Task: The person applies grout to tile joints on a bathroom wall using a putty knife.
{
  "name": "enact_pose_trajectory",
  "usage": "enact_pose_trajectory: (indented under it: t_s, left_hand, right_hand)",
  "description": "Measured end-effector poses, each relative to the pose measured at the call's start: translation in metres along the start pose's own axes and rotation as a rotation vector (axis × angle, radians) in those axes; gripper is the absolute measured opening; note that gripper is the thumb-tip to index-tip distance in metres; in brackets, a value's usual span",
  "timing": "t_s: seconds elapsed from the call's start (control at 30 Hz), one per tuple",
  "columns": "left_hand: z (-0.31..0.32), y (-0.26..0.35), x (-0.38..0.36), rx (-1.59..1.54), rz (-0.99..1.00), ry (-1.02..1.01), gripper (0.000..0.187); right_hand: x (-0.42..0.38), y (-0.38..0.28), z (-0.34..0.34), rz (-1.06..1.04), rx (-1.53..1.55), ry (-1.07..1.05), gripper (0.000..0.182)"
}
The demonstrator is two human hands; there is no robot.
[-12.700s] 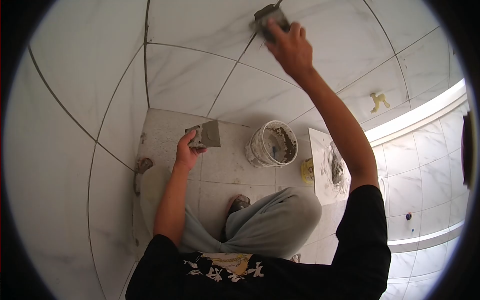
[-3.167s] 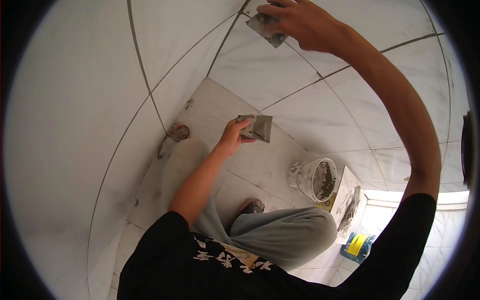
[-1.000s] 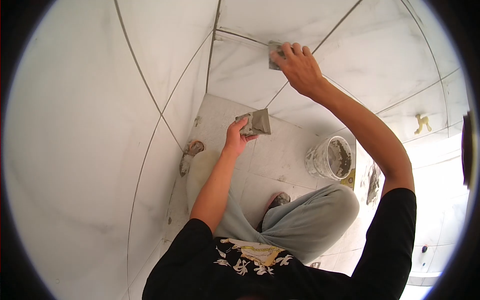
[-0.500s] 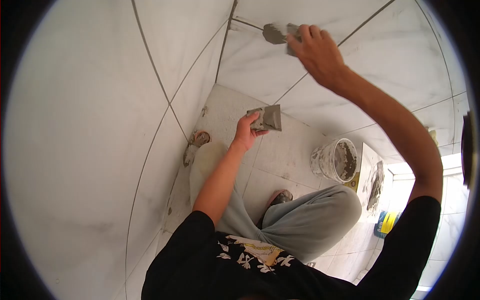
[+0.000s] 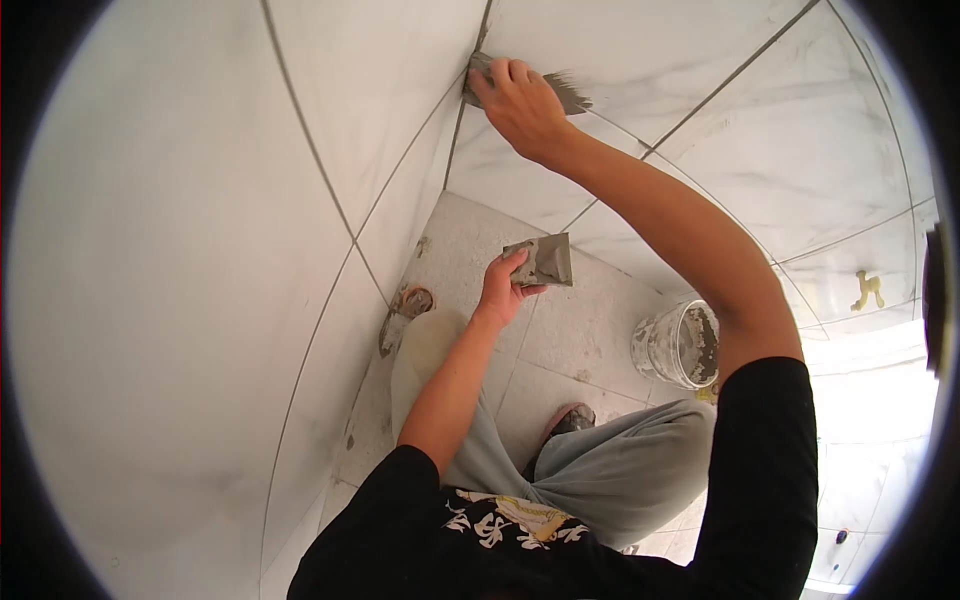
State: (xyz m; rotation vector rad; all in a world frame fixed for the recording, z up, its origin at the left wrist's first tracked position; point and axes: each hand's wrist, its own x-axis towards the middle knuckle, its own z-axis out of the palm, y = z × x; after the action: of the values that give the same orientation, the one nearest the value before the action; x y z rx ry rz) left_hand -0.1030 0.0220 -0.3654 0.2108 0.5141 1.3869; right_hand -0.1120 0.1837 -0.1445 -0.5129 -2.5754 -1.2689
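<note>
My left hand [image 5: 505, 286] grips a small square plate [image 5: 552, 260] smeared with grey paste, low in front of the tiled wall. Higher up, my right hand [image 5: 522, 100] is closed round a flat grey spreader [image 5: 477, 78], pressed at the corner where two walls meet. A patch of dark grey paste [image 5: 568, 92] with a ragged edge lies on the marbled wall tile [image 5: 600, 40], just right of my fingers, over a joint line.
A paste-stained bucket [image 5: 660, 345] stands on the tiled floor [image 5: 575, 325] near my bent knee [image 5: 680, 430]. A pipe opening [image 5: 415, 300] is at the left wall's foot. A yellowish fitting [image 5: 867, 290] is on the right wall.
My right hand has moved left with the spreader, to the wall corner. The paste patch now shows to the right of the hand instead of the left. The view has shifted slightly.
</note>
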Motion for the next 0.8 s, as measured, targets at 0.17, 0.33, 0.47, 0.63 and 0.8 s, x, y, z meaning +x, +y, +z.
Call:
enact_pose_trajectory:
  t_s: [0.17, 0.33, 0.47, 0.63, 0.8]
  left_hand:
    - [0.002, -0.004, -0.001, 0.013, 0.015, -0.025, 0.036]
    - [0.001, 0.001, 0.0, -0.016, 0.024, -0.018, 0.035]
    - [0.003, -0.005, 0.0, 0.002, 0.001, 0.031, 0.034]
    - [-0.002, -0.008, 0.003, 0.009, 0.005, 0.029, 0.034]
    - [0.001, 0.001, -0.004, 0.011, 0.025, 0.026, 0.033]
  right_hand:
    - [-0.004, -0.013, 0.002, 0.14, -0.043, -0.13, 0.049]
    - [-0.009, -0.017, -0.023, 0.132, -0.046, -0.226, 0.043]
    - [0.001, -0.008, -0.002, 0.058, -0.017, -0.003, 0.045]
    - [-0.01, -0.012, -0.005, 0.15, -0.14, -0.2, 0.05]
    - [-0.081, 0.018, -0.028, 0.177, -0.238, -0.292, 0.055]
